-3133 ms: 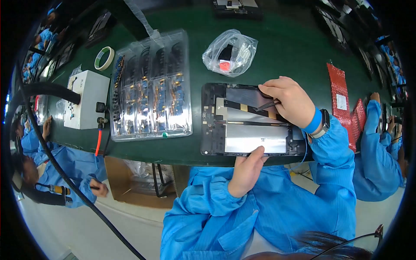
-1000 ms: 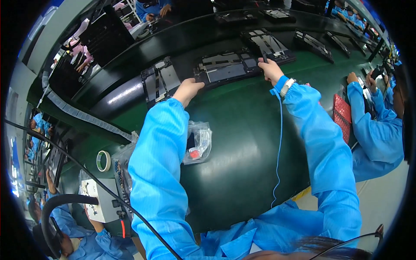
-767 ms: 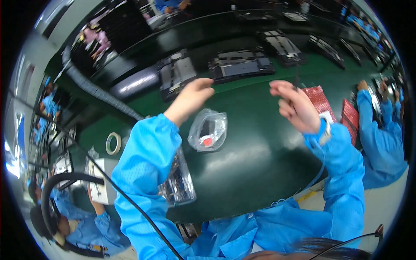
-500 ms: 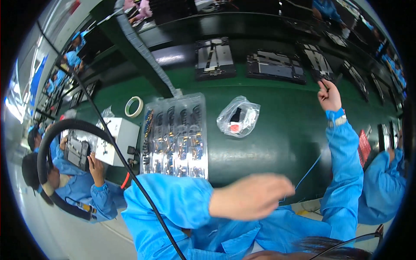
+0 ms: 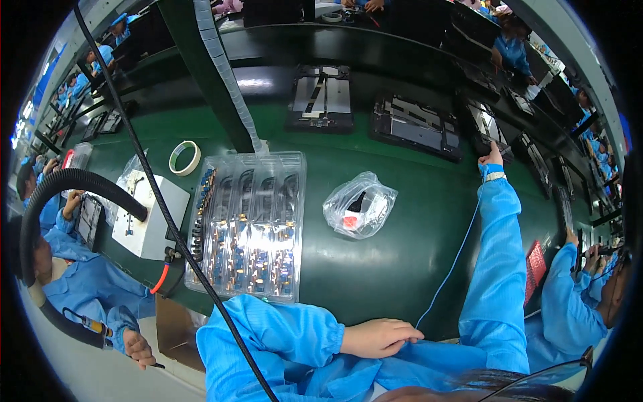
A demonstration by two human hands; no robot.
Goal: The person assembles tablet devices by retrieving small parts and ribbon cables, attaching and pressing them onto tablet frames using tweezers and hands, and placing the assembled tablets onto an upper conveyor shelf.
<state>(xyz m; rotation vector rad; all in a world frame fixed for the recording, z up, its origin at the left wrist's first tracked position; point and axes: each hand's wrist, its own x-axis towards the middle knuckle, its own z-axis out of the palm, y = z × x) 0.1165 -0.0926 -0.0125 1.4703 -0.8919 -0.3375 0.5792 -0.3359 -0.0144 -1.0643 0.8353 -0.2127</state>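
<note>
At the back right, my right hand (image 5: 493, 155) reaches out to the near edge of an opened tablet (image 5: 487, 124) with grey battery cells and dark strips inside. A finger lies on top of that edge; the other fingers seem curled against it, partly hidden. A pale band (image 5: 494, 176) circles the right wrist, and a thin blue cord (image 5: 454, 262) runs from it toward my left hand. My left hand (image 5: 383, 337) rests low in front of my body by the bench edge, its fingers loosely stretched to the right. Its fingertips lie close to the cord; no object shows in it.
A clear tray (image 5: 300, 234) of small parts sits left of a plastic bag (image 5: 360, 204). Behind them are a tape roll (image 5: 185, 158), a white box (image 5: 149, 214) and other opened tablets (image 5: 321, 97) in a row. A black hose (image 5: 100, 177) arches at left. Co-workers sit on both sides.
My left hand has dropped from above the bench to rest near its edge. My right hand stays at the tablet's near edge. The whole view has shifted, and the cord now shows along more of its length.
</note>
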